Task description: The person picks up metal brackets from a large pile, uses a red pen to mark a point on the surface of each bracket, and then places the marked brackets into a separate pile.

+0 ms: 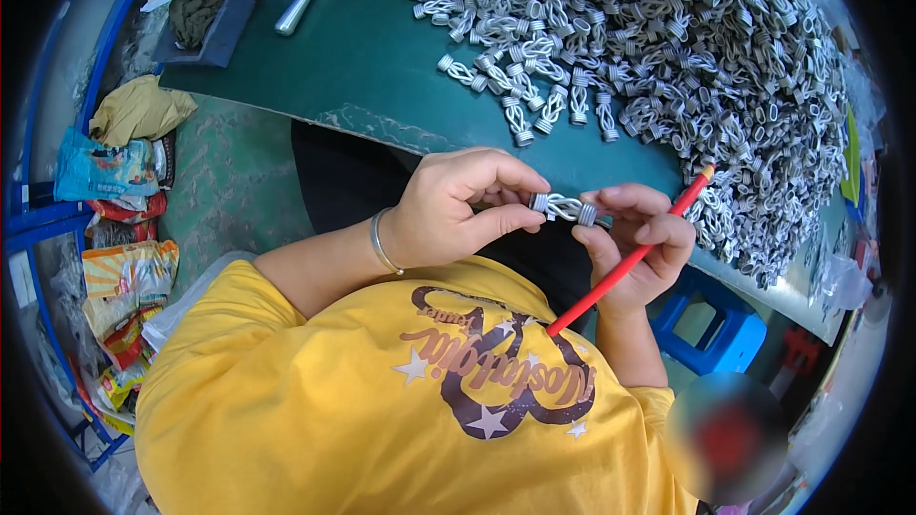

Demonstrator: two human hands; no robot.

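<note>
Metal is what both hands are working: a small silver-grey wire piece, coiled at each end with a loop between point(563, 208), is being held level just above the lap, in front of the near edge of the dark green worktable point(363, 67). The left hand point(456, 210), wearing a thin silver bangle point(380, 243) at the wrist, is pinching the piece's left coil between thumb and curled fingers. The right hand point(637, 240) is gripping the right coil with its fingertips while also clasping a long red pencil-like stick point(630, 257), which is slanting from the chest up toward the table.

Judging from this, the step in hand looks like checking or adjusting a single piece, with the red stick perhaps serving as a tool; its tip is not touching the piece. A next move would probably call for steadying the piece with the left hand while the right brings the stick to the loop.

Beyond the hands, a large heap of matching silver-grey coiled wire pieces point(687, 29) is covering the far and right part of the table. The person is wearing a yellow printed shirt point(315, 401). A blue plastic stool point(716, 329) is standing under the table at the right, and colourful crumpled snack wrappers point(119, 229) are lying in a blue wire rack at the left.
</note>
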